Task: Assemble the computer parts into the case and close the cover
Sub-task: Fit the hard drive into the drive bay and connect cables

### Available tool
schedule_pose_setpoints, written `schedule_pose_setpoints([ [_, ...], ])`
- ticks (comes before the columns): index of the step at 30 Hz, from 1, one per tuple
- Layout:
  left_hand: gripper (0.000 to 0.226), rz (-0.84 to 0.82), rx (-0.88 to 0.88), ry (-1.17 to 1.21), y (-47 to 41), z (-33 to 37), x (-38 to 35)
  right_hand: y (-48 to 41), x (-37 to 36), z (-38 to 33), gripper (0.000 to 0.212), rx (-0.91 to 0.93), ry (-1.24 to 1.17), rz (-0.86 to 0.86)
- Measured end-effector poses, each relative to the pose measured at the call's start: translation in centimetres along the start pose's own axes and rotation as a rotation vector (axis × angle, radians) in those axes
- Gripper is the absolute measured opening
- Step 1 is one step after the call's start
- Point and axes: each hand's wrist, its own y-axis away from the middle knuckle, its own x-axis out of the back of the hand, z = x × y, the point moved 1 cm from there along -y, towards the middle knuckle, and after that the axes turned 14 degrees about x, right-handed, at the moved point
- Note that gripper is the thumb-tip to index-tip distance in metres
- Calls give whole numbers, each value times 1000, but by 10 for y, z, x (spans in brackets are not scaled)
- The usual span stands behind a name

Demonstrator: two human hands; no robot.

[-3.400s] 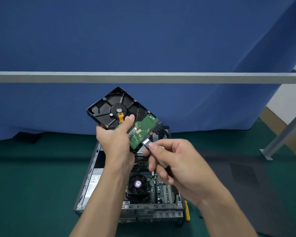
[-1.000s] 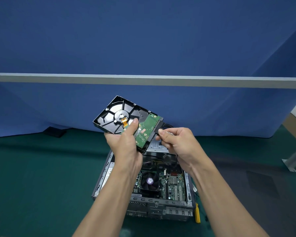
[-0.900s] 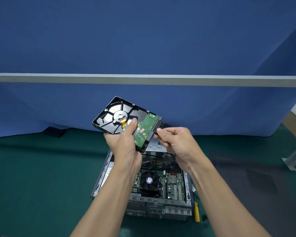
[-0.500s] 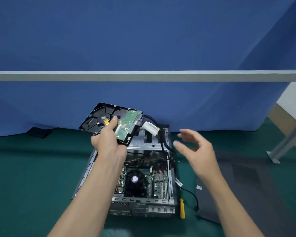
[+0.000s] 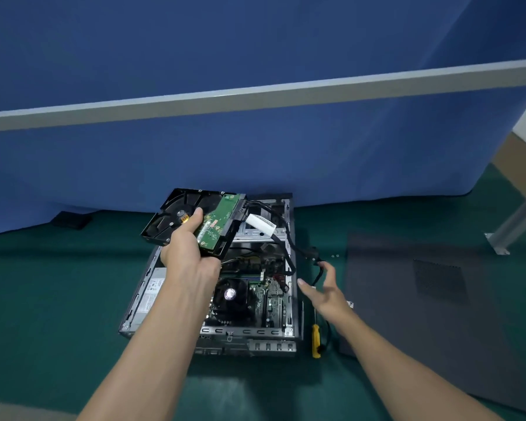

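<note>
My left hand (image 5: 186,250) holds a black hard drive (image 5: 176,214), green circuit board up, above the far end of the open computer case (image 5: 140,294). Black cables with a white tag (image 5: 260,224) are plugged into the drive's right edge and trail down to the case. Inside the case I see the motherboard (image 5: 271,294) with a round CPU fan (image 5: 230,294). My right hand (image 5: 327,291) hovers open just right of the case, fingers spread, close to a loose black cable connector (image 5: 312,257). The dark grey side cover (image 5: 438,314) lies flat on the mat to the right.
A yellow-handled screwdriver (image 5: 316,340) lies on the green mat between case and cover. A blue curtain with a grey rail (image 5: 255,97) hangs behind. A metal leg (image 5: 510,224) stands far right, a small black object (image 5: 70,220) far left.
My right hand let go of the cable at the drive and dropped, open, to the right of the case. The left hand lowered and tilted the drive, cables still attached.
</note>
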Motion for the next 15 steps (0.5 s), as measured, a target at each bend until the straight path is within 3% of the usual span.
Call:
schedule_pose_setpoints([
  [4,50,-14,12,26,7,-3,7,-20,7,0,52,-72,-177,218],
  [6,31,-41,20,66,12,-1,8,-26,8,-2,44,-142,-285,162],
  [8,22,-47,20,98,16,1,8,-30,8,-7,28,-136,-223,63],
  [11,27,-56,18,130,17,5,9,-37,11,-24,14,-30,-98,89],
  [15,38,-66,30,132,16,10,9,-54,25,-82,10,94,-228,247],
])
